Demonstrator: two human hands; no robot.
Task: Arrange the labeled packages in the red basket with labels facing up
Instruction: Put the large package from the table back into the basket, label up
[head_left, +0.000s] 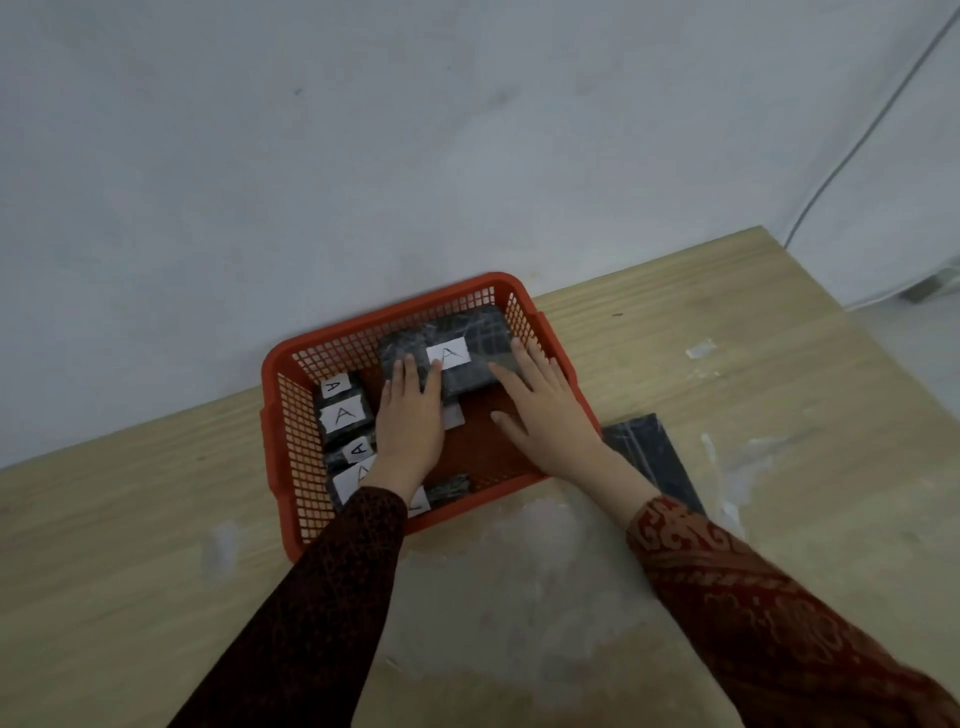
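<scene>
Wall (363, 130), pale grey-blue, fills the upper view; a thin cable (852, 156) runs down it at right. Table (779, 389), light wood with whitish smears, butts against the wall. Basket (395, 317), red plastic mesh, sits on the table against the wall. Big package (467, 322), dark and film-wrapped, lies in the basket's far right corner, white label (448, 355) marked "A" facing up. Flat dark package (644, 452) lies on the table just beside the basket's right wall, partly hidden by the right forearm. Left hand (408, 421), fingers extended and close together, palm down, rests on the big package's near left edge. Right hand (545, 405), fingers splayed, palm down, lies on the big package's right end. Four small packages (343, 415), dark, line the basket's left wall, "A" labels up. Another small package (449, 488) lies at the near wall, its label partly hidden by the left sleeve.
</scene>
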